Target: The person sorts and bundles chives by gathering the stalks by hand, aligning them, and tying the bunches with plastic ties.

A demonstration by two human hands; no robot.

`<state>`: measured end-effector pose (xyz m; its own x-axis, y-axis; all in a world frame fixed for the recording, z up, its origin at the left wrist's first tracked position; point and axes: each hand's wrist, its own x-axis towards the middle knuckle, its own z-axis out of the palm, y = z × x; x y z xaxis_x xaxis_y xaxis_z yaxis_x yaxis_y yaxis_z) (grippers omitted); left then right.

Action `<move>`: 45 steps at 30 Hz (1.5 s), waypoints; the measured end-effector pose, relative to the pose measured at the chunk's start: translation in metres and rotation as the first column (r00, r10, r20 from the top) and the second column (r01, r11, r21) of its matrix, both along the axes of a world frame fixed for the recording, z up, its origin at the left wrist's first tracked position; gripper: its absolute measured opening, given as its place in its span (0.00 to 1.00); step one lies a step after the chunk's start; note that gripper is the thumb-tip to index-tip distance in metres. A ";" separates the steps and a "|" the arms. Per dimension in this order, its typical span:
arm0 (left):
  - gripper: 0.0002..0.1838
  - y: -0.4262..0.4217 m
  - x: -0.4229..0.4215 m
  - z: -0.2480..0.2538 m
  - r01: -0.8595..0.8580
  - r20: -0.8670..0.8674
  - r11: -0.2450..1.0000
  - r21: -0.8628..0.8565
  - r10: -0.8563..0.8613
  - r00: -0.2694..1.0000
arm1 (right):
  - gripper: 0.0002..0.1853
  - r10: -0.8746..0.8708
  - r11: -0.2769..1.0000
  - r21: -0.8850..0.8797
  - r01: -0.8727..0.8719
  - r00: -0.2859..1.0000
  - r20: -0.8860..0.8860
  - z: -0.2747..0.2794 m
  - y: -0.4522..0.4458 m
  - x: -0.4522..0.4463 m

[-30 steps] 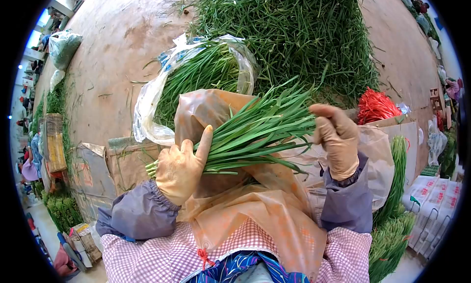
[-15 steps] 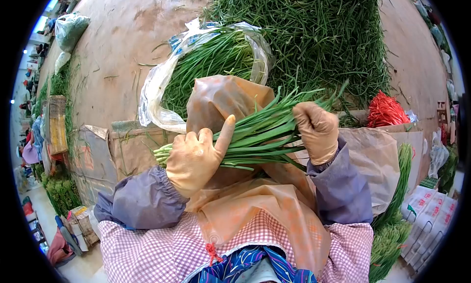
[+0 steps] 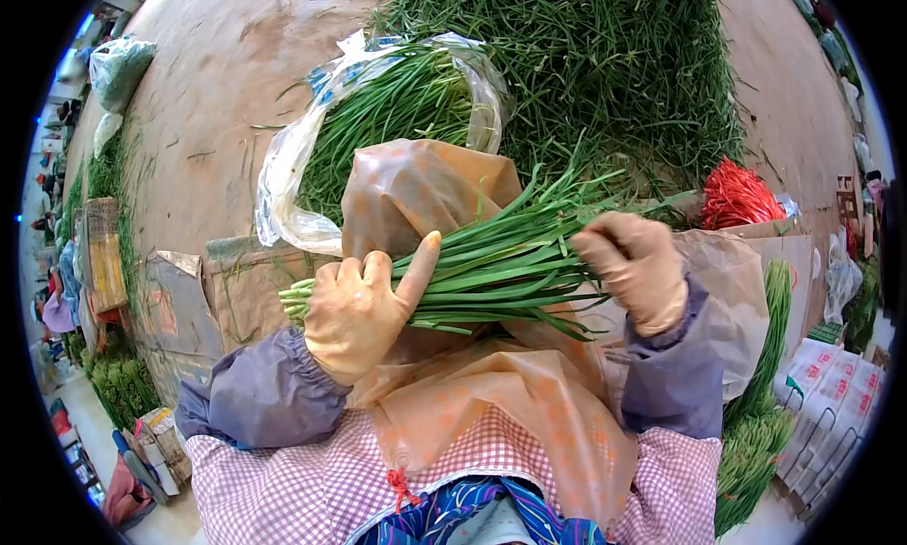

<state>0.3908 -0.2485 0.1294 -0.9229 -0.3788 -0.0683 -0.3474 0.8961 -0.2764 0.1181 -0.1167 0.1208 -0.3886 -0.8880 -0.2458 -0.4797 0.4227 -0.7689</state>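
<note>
My left hand (image 3: 359,311), in a tan rubber glove, is wrapped round the pale stem end of a bunch of long green leaves (image 3: 501,271), its thumb lying along the top. The bunch lies slanted across my lap over a translucent orange-patterned plastic sheet (image 3: 416,188). At the leafy tips on the right is my right hand (image 3: 638,266), gloved too, with curled fingers slightly blurred. A thin leaf shows behind its fingers; whether they grip anything is too unclear to tell.
Ahead sits an open plastic bag (image 3: 283,181) full of similar leaves, beside a large heap of loose greens (image 3: 567,63). Red ties (image 3: 737,197) lie to the right. Tied green bunches (image 3: 751,460) and white crates (image 3: 831,394) stand at the lower right.
My right hand pulled inward at the leaf tips with closed fingers, then moved right and lower, its fingers loosening. My left hand stays on the stems.
</note>
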 end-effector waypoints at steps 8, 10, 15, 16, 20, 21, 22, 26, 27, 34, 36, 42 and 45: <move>0.40 -0.006 0.009 -0.005 0.086 -0.057 0.996 0.004 -0.085 0.995 | 0.06 -0.152 0.987 -0.085 0.135 0.957 -0.248 -0.080 0.009 -0.006; 0.40 -0.009 0.011 -0.007 0.118 -0.090 0.993 -0.009 -0.118 0.989 | 0.08 -0.378 0.926 -0.114 0.361 0.870 -0.316 -0.105 0.031 -0.064; 0.38 -0.009 0.009 -0.005 0.151 -0.130 0.988 -0.014 -0.152 0.980 | 0.10 -0.455 0.860 -0.382 0.339 0.847 -0.273 -0.056 0.033 -0.078; 0.39 -0.008 0.008 -0.005 0.135 -0.139 0.990 0.035 -0.129 0.982 | 0.08 -0.368 0.864 -0.412 0.290 0.922 -0.122 -0.038 0.022 -0.059; 0.37 -0.006 0.006 -0.004 0.113 -0.110 0.992 0.049 -0.107 0.988 | 0.09 0.169 0.880 -0.461 -0.118 0.983 0.070 -0.005 -0.004 -0.010; 0.37 -0.007 0.006 -0.003 0.112 -0.107 0.993 0.048 -0.106 0.989 | 0.11 0.329 0.842 -0.456 -0.288 0.944 0.012 -0.005 -0.010 -0.004; 0.37 -0.007 0.005 -0.003 0.109 -0.105 0.993 0.048 -0.103 0.989 | 0.12 0.354 0.882 -0.327 -0.339 0.935 -0.013 0.000 -0.014 0.007; 0.34 -0.011 0.005 0.001 0.124 -0.101 0.990 0.061 -0.117 0.988 | 0.11 0.391 0.858 -0.318 -0.404 0.914 -0.107 -0.028 -0.026 0.035; 0.34 -0.011 0.006 0.000 0.126 -0.110 0.990 0.062 -0.119 0.987 | 0.10 0.408 0.836 -0.357 -0.416 0.907 -0.100 -0.030 -0.029 0.038; 0.32 -0.020 0.009 0.004 0.177 -0.222 0.979 0.103 -0.151 0.963 | 0.06 0.285 0.811 -0.459 -0.362 0.930 -0.230 -0.016 -0.049 0.035; 0.32 -0.024 0.013 0.000 0.251 -0.282 0.962 0.104 -0.214 0.935 | 0.05 0.254 0.866 -0.438 -0.243 0.967 -0.033 -0.016 -0.056 0.035; 0.29 -0.026 0.011 0.004 0.263 -0.229 0.961 0.083 -0.238 0.944 | 0.06 0.198 0.949 -0.301 0.095 0.563 0.803 -0.017 -0.067 0.048; 0.29 -0.024 0.013 -0.006 0.211 -0.268 0.975 0.071 -0.185 0.946 | 0.14 0.291 0.920 -0.382 0.089 0.497 0.817 -0.034 -0.067 0.048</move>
